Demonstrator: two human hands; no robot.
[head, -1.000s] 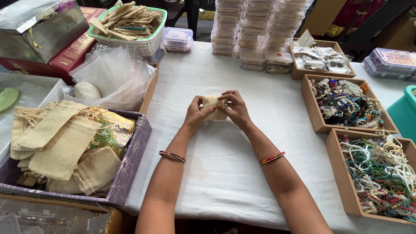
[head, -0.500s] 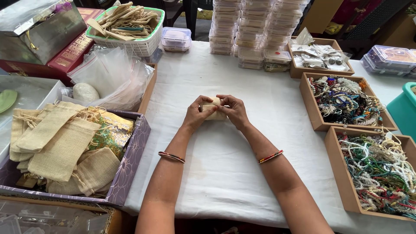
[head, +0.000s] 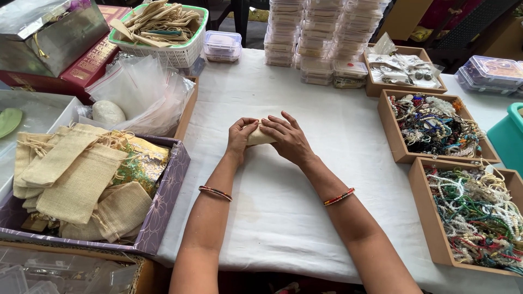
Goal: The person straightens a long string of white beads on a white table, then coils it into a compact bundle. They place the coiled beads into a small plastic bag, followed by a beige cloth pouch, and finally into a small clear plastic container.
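Mostly covered pouch, boxes cut by the frame

The right hand (head: 289, 139) and left hand (head: 239, 137) hide most of the small beige pouch (head: 256, 136); the bead box (head: 430, 218) and teal bin (head: 509, 136) run off the right edge.

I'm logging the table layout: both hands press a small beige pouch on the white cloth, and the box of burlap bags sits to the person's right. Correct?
Not quite. In the head view, the box of burlap bags sits to the person's left. The left hand and right hand do press the small beige pouch on the white cloth.
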